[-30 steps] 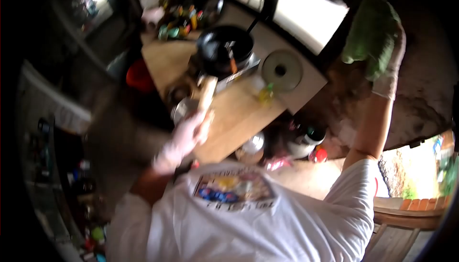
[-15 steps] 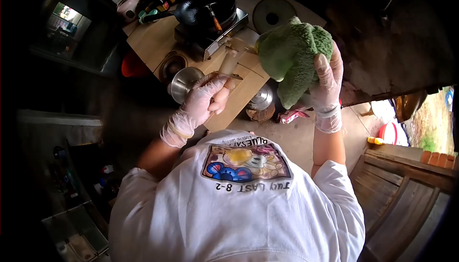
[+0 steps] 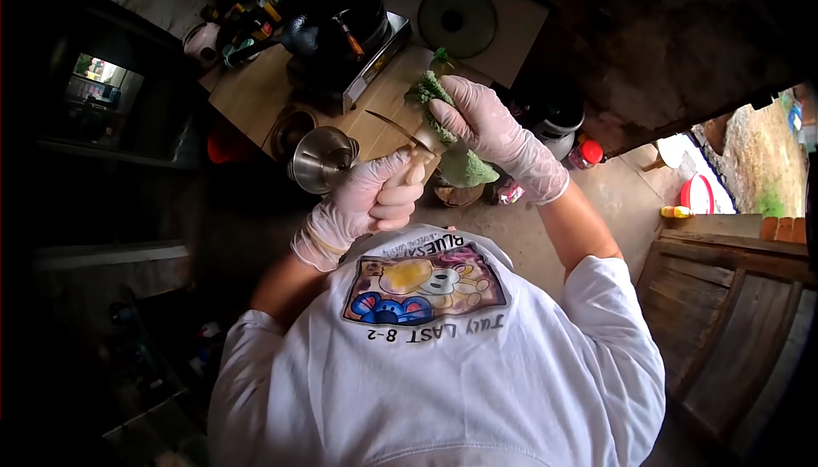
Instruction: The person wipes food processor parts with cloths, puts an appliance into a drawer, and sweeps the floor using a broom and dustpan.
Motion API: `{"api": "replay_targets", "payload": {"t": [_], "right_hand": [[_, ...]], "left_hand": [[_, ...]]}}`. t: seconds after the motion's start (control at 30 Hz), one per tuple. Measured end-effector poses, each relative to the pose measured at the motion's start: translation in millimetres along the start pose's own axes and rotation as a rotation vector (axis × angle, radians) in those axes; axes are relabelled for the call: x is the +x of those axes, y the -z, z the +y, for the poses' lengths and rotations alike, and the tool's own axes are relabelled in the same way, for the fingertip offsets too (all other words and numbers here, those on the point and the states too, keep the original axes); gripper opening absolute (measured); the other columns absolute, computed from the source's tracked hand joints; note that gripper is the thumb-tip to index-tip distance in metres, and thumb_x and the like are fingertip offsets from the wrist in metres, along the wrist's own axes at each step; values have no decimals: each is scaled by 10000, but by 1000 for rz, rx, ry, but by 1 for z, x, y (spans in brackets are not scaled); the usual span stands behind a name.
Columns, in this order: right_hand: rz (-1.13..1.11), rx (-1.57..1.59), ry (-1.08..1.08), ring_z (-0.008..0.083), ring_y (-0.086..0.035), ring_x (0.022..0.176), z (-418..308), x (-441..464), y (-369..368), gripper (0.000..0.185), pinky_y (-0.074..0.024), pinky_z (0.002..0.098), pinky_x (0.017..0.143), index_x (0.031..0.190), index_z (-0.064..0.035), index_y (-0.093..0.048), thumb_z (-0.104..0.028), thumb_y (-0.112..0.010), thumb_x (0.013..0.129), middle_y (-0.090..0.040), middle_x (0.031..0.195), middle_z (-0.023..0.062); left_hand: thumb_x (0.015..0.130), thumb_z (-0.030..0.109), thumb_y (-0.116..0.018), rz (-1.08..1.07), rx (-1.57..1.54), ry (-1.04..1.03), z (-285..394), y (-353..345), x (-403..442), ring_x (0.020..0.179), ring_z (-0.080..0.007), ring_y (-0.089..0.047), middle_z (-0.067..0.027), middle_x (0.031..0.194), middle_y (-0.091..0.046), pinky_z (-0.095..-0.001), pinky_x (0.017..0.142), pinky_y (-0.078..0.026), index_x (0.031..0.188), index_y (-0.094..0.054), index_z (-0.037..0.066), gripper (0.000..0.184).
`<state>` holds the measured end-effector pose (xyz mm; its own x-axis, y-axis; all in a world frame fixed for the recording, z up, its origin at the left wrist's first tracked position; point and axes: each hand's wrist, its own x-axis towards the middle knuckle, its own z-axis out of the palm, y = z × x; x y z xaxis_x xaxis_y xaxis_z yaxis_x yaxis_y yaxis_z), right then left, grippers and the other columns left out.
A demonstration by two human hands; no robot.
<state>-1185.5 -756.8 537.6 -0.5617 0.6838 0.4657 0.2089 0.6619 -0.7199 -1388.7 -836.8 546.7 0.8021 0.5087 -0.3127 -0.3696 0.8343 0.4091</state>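
Note:
My left hand (image 3: 379, 198), in a clear glove, is closed around a thin, slightly curved thing with a dark edge (image 3: 392, 127); its kind is unclear. My gloved right hand (image 3: 486, 126) grips a fuzzy green cloth (image 3: 467, 169). The cloth is bunched under the fingers, with one end hanging below. Both hands are close together in front of my chest, and the cloth is at or against the far end of the thin thing; contact cannot be made out. Beside my left hand is a shiny metal pot (image 3: 322, 160).
On the wooden board (image 3: 247, 92) a black wok (image 3: 349, 11) sits on a stove (image 3: 375, 62), with a wooden-handled tool (image 3: 349, 38) in it. Behind lies a round lid (image 3: 457, 20). Several bottles (image 3: 266, 8) stand back left. A red-lidded jar (image 3: 586, 153) is at right.
My right hand has moved left and down with the green cloth, bringing it to the thing in my left hand. The cloth is now bunched instead of spread. The view has shifted slightly.

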Motion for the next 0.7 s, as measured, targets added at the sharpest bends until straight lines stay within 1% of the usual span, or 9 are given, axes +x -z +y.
{"api": "replay_targets", "payload": {"t": [0.13,0.23,0.27,0.3,0.37,0.43,0.5,0.6,0.7], "right_hand": [[117,-109,24,377,-488,675,-13,-6,2,197,-407,411,605,838,-30,-475,-217,-508,891,-491,714,170],[179,-25,-119,380,-469,658,-26,-14,10,192,-412,387,586,835,-28,-477,-207,-521,889,-479,693,175],[239,86,-214,288,-526,635,-18,-19,13,186,-429,324,590,885,-25,-506,-210,-519,906,-535,703,136],[355,450,-127,151,-566,701,-12,-20,13,250,-449,251,647,1010,-12,-538,-246,-499,930,-617,824,77],[510,784,-148,86,-562,824,-11,-28,24,352,-461,224,741,1141,12,-515,-276,-474,942,-625,982,45],[519,945,-164,101,-577,902,-12,-38,34,378,-459,225,810,1178,16,-498,-275,-486,936,-609,1063,66],[466,945,-229,84,-563,899,-15,-43,41,368,-461,231,807,1185,-1,-504,-273,-484,937,-611,1028,57],[-53,665,-323,62,-504,823,-19,-53,42,367,-442,214,770,1191,-16,-509,-274,-503,931,-591,918,-5],[-63,291,-221,137,-420,622,-11,-53,21,261,-427,281,614,1003,3,-533,-241,-540,910,-529,699,85]], "left_hand": [[949,368,-388,80,84,-21,-2,-7,-3,331,-63,-230,59,460,-258,-231,334,-320,849,-501,66,337],[946,369,-397,138,189,-62,-3,-10,-7,323,-60,-221,58,451,-255,-229,327,-313,835,-502,65,341],[945,370,-400,152,226,-77,-3,-10,-8,321,-58,-218,58,449,-255,-228,325,-310,831,-503,65,342],[945,376,-397,136,212,-90,-2,-10,-9,330,-63,-228,55,454,-260,-232,332,-305,838,-505,64,347],[947,388,-392,104,180,-115,-1,-10,-10,347,-73,-248,49,464,-270,-240,348,-295,853,-510,63,359],[940,395,-406,37,163,-99,-2,-3,-11,355,-77,-252,46,462,-275,-242,364,-304,856,-514,56,366],[937,396,-412,15,186,-68,-4,-1,-11,359,-77,-255,45,462,-279,-244,370,-309,858,-518,48,372],[935,386,-421,-71,232,-57,-9,2,-9,361,-77,-268,45,463,-281,-245,375,-318,861,-522,35,372],[937,370,-425,4,261,-59,-6,-2,-12,359,-77,-279,46,459,-278,-245,376,-325,865,-523,27,364]]}}
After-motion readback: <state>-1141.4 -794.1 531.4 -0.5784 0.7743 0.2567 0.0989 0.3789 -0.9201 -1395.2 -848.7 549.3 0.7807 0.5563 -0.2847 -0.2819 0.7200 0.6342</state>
